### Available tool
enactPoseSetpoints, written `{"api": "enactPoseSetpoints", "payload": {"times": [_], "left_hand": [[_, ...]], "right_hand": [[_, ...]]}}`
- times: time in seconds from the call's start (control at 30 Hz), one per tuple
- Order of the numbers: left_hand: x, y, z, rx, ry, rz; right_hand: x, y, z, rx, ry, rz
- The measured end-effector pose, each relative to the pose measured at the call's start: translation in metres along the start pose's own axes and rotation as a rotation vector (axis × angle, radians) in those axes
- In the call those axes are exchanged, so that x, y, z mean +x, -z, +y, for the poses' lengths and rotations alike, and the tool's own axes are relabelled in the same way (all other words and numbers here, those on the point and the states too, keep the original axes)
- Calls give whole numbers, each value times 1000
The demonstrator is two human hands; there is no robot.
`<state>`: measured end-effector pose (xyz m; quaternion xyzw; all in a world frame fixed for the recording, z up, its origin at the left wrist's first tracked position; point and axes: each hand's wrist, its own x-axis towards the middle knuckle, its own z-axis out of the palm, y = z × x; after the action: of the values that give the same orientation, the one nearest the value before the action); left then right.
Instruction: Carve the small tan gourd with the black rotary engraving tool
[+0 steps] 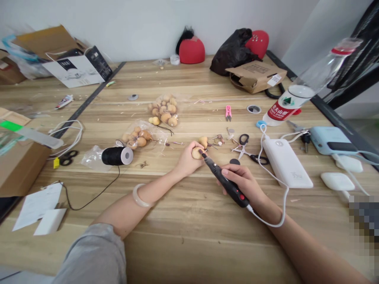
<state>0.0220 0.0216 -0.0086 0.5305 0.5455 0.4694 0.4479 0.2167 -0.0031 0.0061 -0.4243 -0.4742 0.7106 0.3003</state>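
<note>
My left hand (189, 159) is closed around a small tan gourd (197, 153) above the middle of the table. In my right hand (241, 179) is a slim black rotary tool (226, 182) with a red button and a white cable. Its brown tip meets or nearly meets the gourd's right side; actual contact I cannot tell. Just behind my left fingers shows another rounded tan piece (203, 141), perhaps a separate gourd. Several small rotary bits (219, 139) lie beyond the hands, and black-handled scissors (243, 148) rest open to their right.
Bagged gourds (166, 110) and a second bag (139, 136) lie ahead and left, near a black thread spool (117, 156). Pink snips (228, 113) lie farther back. On the right are a white power bank (287, 163), its looping cable and a large bottle (284, 106).
</note>
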Motion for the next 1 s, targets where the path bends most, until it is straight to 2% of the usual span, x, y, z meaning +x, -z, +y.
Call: {"api": "enactPoseSetpoints", "payload": {"times": [0.1,0.27,0.43,0.57,0.7,0.87,1.0], "left_hand": [[0,0,2,-66,56,-27],[0,0,1,6,-10,6],[1,0,-1,-83,47,-31],[1,0,-1,7,-19,7],[0,0,0,-67,44,-31],[0,0,0,-7,-10,-6],[-1,0,1,-75,43,-36]], "right_hand": [[0,-1,-1,-31,-17,-23],[1,1,0,12,7,10],[0,1,1,-8,-13,-19],[0,0,1,22,19,8],[0,0,1,-9,7,-31],[1,0,1,13,13,7],[1,0,1,-10,-15,-28]]}}
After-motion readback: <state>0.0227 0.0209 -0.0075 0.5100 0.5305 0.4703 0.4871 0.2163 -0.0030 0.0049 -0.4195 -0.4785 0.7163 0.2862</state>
